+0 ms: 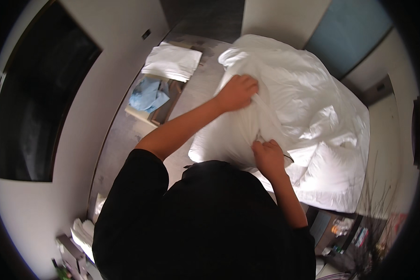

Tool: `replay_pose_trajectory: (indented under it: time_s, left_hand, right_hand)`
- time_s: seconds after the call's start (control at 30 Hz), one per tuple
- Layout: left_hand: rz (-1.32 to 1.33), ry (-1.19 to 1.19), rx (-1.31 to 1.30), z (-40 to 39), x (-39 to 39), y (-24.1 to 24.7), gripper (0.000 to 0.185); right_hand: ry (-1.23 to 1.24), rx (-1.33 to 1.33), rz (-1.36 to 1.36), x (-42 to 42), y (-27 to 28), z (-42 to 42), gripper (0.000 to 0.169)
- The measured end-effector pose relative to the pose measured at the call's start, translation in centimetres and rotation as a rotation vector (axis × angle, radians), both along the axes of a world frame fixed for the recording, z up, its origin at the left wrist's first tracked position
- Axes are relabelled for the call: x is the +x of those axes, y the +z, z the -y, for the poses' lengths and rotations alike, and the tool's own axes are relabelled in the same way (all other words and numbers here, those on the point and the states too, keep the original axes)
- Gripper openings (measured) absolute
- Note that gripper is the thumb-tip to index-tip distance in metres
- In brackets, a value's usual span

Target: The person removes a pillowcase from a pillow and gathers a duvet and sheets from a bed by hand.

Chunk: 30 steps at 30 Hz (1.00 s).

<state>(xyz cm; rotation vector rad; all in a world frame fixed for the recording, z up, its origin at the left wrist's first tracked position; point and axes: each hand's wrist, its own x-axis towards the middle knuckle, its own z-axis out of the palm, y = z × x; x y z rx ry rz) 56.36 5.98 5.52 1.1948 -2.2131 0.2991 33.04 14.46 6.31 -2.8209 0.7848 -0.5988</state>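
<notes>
In front of my body, at the near side of the bed, is a plump white pillow (pixel 227 136) in a loose cloth case. My left hand (pixel 238 91) pinches the gathered cloth at its far end. Closer to me, my right hand (pixel 270 157) grips the case with curled fingers, and a stretched fold of fabric runs between both hands. A short dark strip (pixel 288 158) shows beside the right hand; what it is I cannot tell. Beyond the pillow, a rumpled white duvet (pixel 287 80) covers much of the bed.
Another white pillow (pixel 327 168) lies on the bed's right part. Left of the bed, a low bench (pixel 168 101) bears folded white linen (pixel 171 61) and a crumpled light-blue cloth (pixel 148 94). A television (pixel 38 94) hangs on the left wall. Dry twigs (pixel 371 241) stand at lower right.
</notes>
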Motion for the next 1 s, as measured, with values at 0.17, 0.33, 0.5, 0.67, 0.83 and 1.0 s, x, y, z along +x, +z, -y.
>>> replay_pose_trajectory:
  time_s: [0.17,0.33,0.5,0.67,0.83,1.0]
  left_hand:
    - [-0.237,0.101,-0.036,-4.6,0.3,-4.9,0.022]
    - [-0.355,0.307,0.039,-5.0,0.7,-6.9,0.027]
    - [-0.227,0.380,0.124,-8.0,0.0,-5.0,0.032]
    - [-0.267,0.532,0.106,-12.1,0.6,-0.9,0.026]
    - [-0.364,0.598,-0.020,-13.3,1.1,-4.0,0.025]
    - [-0.232,0.677,-0.200,-13.5,5.3,-7.7,0.035]
  right_hand:
    - [0.123,0.049,-0.094,1.6,-0.9,0.5,0.004]
    - [0.031,0.095,0.069,1.3,-1.3,4.6,0.013]
    - [0.069,0.100,-0.007,-0.8,-0.3,10.1,0.015]
    - [0.088,-0.017,-0.016,4.0,3.0,6.0,0.021]
    - [0.048,-0.204,-0.008,7.9,0.0,2.4,0.043]
    - [0.074,-0.164,0.010,9.6,-5.9,3.5,0.031]
